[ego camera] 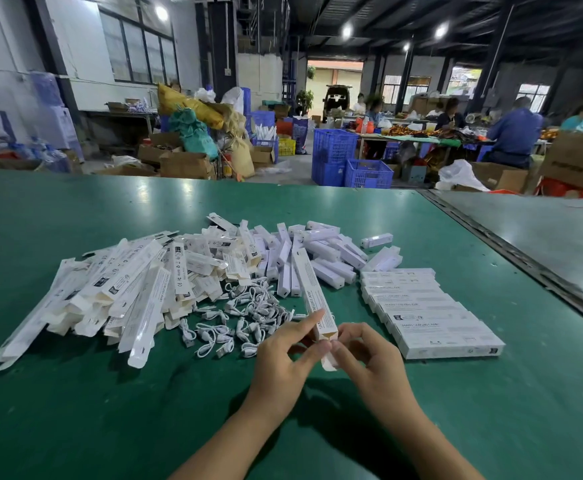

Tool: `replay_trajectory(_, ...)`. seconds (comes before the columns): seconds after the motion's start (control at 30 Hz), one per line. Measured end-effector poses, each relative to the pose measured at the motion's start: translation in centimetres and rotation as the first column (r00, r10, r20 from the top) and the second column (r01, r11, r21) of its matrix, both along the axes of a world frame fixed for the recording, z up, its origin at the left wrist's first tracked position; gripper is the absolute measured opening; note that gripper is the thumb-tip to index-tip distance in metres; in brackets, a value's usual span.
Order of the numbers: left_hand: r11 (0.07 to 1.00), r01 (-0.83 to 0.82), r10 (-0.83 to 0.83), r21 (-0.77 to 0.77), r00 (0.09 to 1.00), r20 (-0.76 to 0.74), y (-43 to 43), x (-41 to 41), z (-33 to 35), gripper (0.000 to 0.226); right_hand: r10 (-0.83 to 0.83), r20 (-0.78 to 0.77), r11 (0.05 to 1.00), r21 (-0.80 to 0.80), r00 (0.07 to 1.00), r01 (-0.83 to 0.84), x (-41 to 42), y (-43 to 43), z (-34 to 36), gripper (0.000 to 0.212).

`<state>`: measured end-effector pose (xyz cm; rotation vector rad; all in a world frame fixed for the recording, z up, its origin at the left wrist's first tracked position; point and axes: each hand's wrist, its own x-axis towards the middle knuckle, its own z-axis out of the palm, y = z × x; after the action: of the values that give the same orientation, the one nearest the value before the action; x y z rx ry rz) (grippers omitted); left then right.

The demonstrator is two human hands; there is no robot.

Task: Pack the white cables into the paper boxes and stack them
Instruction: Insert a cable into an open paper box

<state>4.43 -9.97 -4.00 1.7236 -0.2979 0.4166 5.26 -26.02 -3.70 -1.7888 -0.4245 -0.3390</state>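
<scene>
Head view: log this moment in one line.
left hand: holds paper box | right hand: pinches its open end | loose cables: on table | closed boxes: row at right

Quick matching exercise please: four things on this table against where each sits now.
Things
1. long white paper box, open-ended
2. short white coiled cables
3. jumbled heap of long white paper boxes
4. neat row of closed white boxes

Places
A. lined up beside the right hand
B. gripped by the left hand and right hand
C. left part of the green table
D. loose, just beyond the left hand

Pairs: 1-B, 2-D, 3-C, 4-A
</scene>
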Motion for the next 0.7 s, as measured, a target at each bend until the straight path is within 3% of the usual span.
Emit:
replay_trajectory(0.23, 0.999, -0.024, 0.025, -0.026, 0.999, 0.039, -0.1, 0.0, -0.4, 0.033, 0.109, 0.201, 0.977, -0.204, 0.973, -0.068, -0.1, -0.8, 0.7, 0.014)
replay_trajectory(0.37, 0.998, -0.044, 0.045, -0.049, 0.999, 0.013, 0.3, 0.4, -0.1, 0.031, 0.178, 0.214, 0.931, -0.353, 0.961, -0.094, 0.2, -0.9, 0.4, 0.033)
replay_trajectory(0.53, 0.995, -0.017, 0.014, -0.102, 0.999, -0.035, 0.2, 0.8, -0.4, 0.033, 0.093, 0.349, 0.940, -0.340, 0.933, 0.034, 0.3, 0.2, 0.0, 0.016)
replay_trajectory(0.7, 0.990, 0.020, -0.029, -0.143, 0.998, -0.058, -0.1, 0.6, -0.3, 0.026, 0.022, 0.404, 0.943, -0.312, 0.915, 0.115, -0.1, 0.2, 0.3, 0.018)
